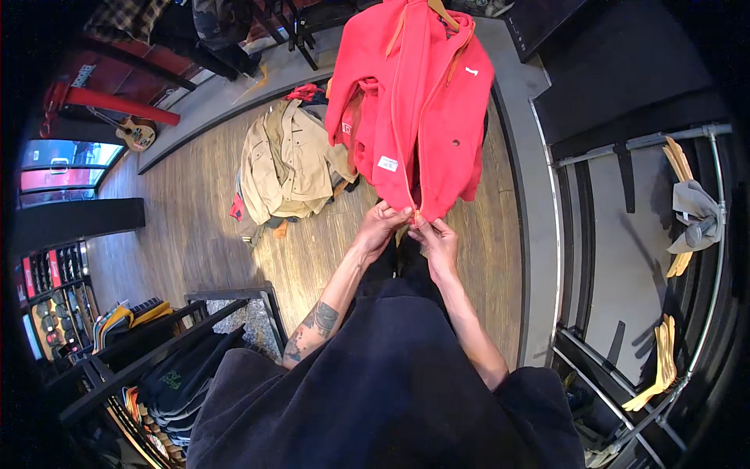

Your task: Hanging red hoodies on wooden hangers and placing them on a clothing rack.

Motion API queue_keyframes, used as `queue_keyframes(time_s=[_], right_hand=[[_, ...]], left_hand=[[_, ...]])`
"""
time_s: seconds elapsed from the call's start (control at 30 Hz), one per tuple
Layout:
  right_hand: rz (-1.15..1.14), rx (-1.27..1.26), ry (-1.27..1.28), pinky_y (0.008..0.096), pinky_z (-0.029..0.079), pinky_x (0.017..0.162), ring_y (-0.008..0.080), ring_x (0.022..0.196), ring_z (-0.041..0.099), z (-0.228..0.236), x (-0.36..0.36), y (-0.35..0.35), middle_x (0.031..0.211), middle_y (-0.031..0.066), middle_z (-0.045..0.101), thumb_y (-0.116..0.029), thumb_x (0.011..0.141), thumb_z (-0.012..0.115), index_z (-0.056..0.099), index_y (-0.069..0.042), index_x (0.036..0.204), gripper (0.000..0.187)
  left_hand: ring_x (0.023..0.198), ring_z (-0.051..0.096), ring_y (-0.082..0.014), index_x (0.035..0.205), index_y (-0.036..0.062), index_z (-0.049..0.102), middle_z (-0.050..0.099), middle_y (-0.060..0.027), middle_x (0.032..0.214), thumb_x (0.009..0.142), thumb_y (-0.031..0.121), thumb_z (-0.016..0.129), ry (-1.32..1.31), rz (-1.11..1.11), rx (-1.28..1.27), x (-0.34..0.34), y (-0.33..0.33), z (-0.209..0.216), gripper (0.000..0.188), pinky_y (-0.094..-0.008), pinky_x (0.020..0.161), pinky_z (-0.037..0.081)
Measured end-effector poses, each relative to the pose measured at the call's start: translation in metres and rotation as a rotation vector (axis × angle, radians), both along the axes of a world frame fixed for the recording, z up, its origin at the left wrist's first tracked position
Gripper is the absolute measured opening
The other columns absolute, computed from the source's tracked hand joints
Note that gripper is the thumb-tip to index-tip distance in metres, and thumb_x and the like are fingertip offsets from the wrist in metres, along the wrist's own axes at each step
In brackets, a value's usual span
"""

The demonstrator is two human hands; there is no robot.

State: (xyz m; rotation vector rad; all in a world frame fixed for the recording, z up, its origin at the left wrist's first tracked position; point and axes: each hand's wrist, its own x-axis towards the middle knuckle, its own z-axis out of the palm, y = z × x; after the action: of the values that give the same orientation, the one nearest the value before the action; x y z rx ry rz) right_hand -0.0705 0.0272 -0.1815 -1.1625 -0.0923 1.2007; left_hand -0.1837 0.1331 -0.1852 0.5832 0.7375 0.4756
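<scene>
A red hooded zip-up jacket [453, 117] hangs in front of me on a wooden hanger [444, 14], its front partly parted. At its bottom hem my left hand [380, 227] pinches one side of the zipper. My right hand [435, 241] pinches the other side, and the fingertips of both hands nearly meet at the zipper's lower end. The small zipper parts between the fingers are too small to make out. A white label [387, 163] is sewn near the hem on the left front panel.
A tan jacket [293, 160] lies on a pile of clothes on the wooden floor [195, 227]. Metal rails with wooden hangers [664, 359] run along the right. At lower left stands a black rack [148, 359] with folded dark garments. A guitar [137, 134] leans far left.
</scene>
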Motion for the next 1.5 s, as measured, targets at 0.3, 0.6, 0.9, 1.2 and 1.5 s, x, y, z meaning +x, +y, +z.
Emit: queue_keyframes(time_s=[0.3,0.6,0.9,1.2,1.5], right_hand=[[0.058,-0.148,-0.147,0.0262,0.055,0.070,0.0107,0.081,0.067,0.007,0.007,-0.004,0.090,0.0044,0.071,-0.012,0.092,0.069,0.069,-0.001,0.099,0.014],[0.252,-0.072,-1.450,0.0413,0.045,0.086,0.0296,0.103,0.055,0.032,0.011,-0.006,0.107,0.0121,0.059,-0.029,0.066,0.087,0.059,-0.008,0.115,0.060],[0.492,0.219,-1.639,0.0452,0.034,0.105,0.0251,0.123,0.051,0.030,0.034,0.020,0.122,0.0032,0.062,-0.022,0.073,0.079,0.068,-0.009,0.109,0.040],[0.501,0.329,-1.614,0.0482,0.034,0.108,0.0245,0.107,0.060,0.028,0.024,0.032,0.106,0.0055,0.067,-0.021,0.079,0.076,0.068,-0.003,0.101,0.029],[0.339,0.180,-1.637,0.0489,0.035,0.107,0.0241,0.101,0.060,0.029,0.012,0.029,0.106,0.0046,0.068,-0.010,0.076,0.071,0.071,-0.005,0.103,0.027]], left_hand=[[0.091,0.068,-0.0131,0.114,0.0005,0.062,0.073,-0.0090,0.102,0.089,0.002,0.069,0.183,-0.187,0.237,-0.004,0.004,0.008,0.026,-0.0277,0.084,0.054],[0.086,0.068,-0.0119,0.114,-0.0009,0.062,0.073,-0.0086,0.098,0.086,0.000,0.070,0.206,-0.098,0.257,-0.019,0.003,0.020,0.029,-0.0247,0.081,0.053],[0.084,0.067,-0.0108,0.115,-0.0012,0.065,0.073,-0.0078,0.096,0.087,0.002,0.070,0.195,-0.182,0.193,-0.032,0.015,0.025,0.028,-0.0233,0.079,0.053],[0.084,0.062,-0.0054,0.110,0.0007,0.069,0.071,-0.0014,0.094,0.094,0.011,0.065,0.156,-0.076,0.169,-0.039,0.007,-0.003,0.019,-0.0213,0.077,0.049],[0.094,0.058,-0.0086,0.120,-0.0029,0.062,0.066,-0.0023,0.103,0.103,0.015,0.049,0.292,-0.137,0.650,-0.020,-0.001,-0.014,0.028,-0.0234,0.087,0.046]])
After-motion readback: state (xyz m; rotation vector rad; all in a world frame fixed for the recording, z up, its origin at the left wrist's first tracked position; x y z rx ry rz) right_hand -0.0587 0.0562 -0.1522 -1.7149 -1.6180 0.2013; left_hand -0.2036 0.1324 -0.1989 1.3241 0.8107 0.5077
